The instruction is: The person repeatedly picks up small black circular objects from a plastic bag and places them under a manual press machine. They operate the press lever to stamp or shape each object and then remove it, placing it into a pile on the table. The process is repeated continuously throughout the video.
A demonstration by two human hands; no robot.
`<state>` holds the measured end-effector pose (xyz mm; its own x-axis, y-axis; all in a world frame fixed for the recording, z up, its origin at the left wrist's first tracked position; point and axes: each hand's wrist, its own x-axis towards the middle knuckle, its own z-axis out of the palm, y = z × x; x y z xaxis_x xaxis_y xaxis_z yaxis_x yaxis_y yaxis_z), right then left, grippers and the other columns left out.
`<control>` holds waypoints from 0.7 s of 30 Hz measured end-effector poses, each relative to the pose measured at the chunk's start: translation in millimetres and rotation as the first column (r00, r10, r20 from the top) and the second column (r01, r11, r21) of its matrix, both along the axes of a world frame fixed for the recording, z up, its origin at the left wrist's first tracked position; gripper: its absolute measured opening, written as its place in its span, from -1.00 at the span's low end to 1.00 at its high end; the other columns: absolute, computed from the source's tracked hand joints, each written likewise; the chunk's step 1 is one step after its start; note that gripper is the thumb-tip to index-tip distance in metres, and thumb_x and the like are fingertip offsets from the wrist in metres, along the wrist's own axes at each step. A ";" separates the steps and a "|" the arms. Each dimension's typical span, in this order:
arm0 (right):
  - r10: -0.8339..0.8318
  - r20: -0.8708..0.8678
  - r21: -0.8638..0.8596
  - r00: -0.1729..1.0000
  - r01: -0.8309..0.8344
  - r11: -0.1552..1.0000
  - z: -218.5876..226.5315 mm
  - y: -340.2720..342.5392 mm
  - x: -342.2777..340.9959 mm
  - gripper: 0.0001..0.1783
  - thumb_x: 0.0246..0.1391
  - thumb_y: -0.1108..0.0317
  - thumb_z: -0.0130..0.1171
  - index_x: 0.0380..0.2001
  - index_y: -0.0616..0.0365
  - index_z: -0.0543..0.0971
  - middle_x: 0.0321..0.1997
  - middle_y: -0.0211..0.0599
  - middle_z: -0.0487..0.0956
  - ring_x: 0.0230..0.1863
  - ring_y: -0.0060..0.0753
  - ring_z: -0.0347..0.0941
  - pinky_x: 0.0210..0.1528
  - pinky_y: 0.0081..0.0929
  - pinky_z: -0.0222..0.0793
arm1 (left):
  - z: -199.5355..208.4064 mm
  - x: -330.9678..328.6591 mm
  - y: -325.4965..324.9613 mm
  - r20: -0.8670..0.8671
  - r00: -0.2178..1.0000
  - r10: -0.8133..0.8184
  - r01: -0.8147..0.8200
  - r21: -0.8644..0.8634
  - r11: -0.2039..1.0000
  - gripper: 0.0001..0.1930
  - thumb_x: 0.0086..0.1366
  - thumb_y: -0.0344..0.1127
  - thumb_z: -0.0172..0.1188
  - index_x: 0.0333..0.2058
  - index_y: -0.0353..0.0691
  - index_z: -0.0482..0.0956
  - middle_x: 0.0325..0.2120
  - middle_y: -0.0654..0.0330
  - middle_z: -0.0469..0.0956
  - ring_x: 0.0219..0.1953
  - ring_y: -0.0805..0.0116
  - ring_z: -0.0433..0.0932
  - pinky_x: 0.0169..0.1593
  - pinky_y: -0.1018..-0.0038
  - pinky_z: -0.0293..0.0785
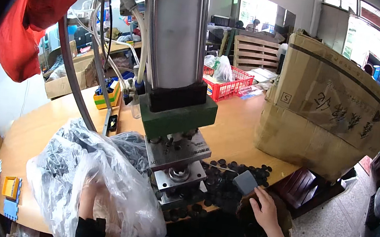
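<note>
My left hand (95, 191) reaches into a large clear plastic bag (61, 168) holding grey pieces; its fingers are hidden by the film. My right hand (266, 213) is at the right, thumb and fingers apart, fingertips at the lower right edge of a flat grey square piece (245, 182). That piece sits over many small round black parts (223, 190) heaped on the table. Between my hands stands a press with a clear cylinder (175, 40), a green block (178, 118) and a steel die (178, 174).
A tall cardboard box (330, 113) stands on the wooden table (235, 124) at the right. Behind the press is a red basket (228, 86). Yellow bins (107, 95) lie back left, a small yellow tray (10, 187) at far left. Red bags (46, 8) hang upper left.
</note>
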<state>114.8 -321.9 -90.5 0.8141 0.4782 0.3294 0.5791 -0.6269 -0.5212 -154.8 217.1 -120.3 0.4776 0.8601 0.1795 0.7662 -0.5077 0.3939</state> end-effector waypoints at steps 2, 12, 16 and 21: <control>0.033 -0.005 0.023 0.999 -0.032 0.999 -0.5 11.3 -0.6 -0.49 0.28 0.09 0.03 0.17 0.17 0.42 0.26 -0.07 0.37 0.25 -0.01 0.30 0.25 -0.11 0.23 | 26.7 -9.9 -27.8 0.002 1.000 -0.022 0.022 -0.074 0.997 -0.63 0.16 -0.30 0.24 -0.05 -0.28 0.54 -0.19 -0.10 0.58 -0.06 -0.04 0.54 -0.05 0.24 0.44; 0.390 0.187 0.325 0.902 -0.432 0.842 61.8 144.4 -37.3 -0.45 0.11 0.15 0.27 0.13 0.12 0.44 0.12 -0.10 0.47 0.14 -0.10 0.39 0.11 -0.20 0.33 | 90.1 -50.1 -183.4 0.815 0.567 -0.117 0.619 -0.328 0.714 -0.83 0.24 -0.60 0.13 -0.19 -0.36 0.43 -0.01 0.15 0.31 -0.05 0.44 0.41 -0.02 0.54 0.40; 0.371 0.223 0.427 0.901 -0.433 0.794 79.9 195.8 -26.4 -0.47 -0.02 0.18 0.37 -0.01 0.17 0.48 -0.01 -0.06 0.52 -0.01 -0.11 0.46 0.00 -0.29 0.36 | 86.8 -43.5 -212.2 0.869 0.487 -0.085 0.598 -0.261 0.758 -0.82 0.20 -0.65 0.14 -0.23 -0.33 0.42 0.00 0.15 0.26 -0.01 0.43 0.38 0.04 0.50 0.38; 0.303 0.094 0.463 0.948 -0.311 0.830 76.5 216.6 -21.0 -0.56 -0.08 0.22 0.41 -0.20 0.22 0.50 -0.25 -0.11 0.59 -0.17 -0.16 0.52 -0.09 -0.31 0.39 | 102.3 -34.3 -222.4 0.867 0.493 -0.075 0.716 -0.356 0.600 -0.76 0.14 -0.63 0.24 -0.22 -0.31 0.46 0.04 0.09 0.36 0.05 0.36 0.41 0.14 0.43 0.29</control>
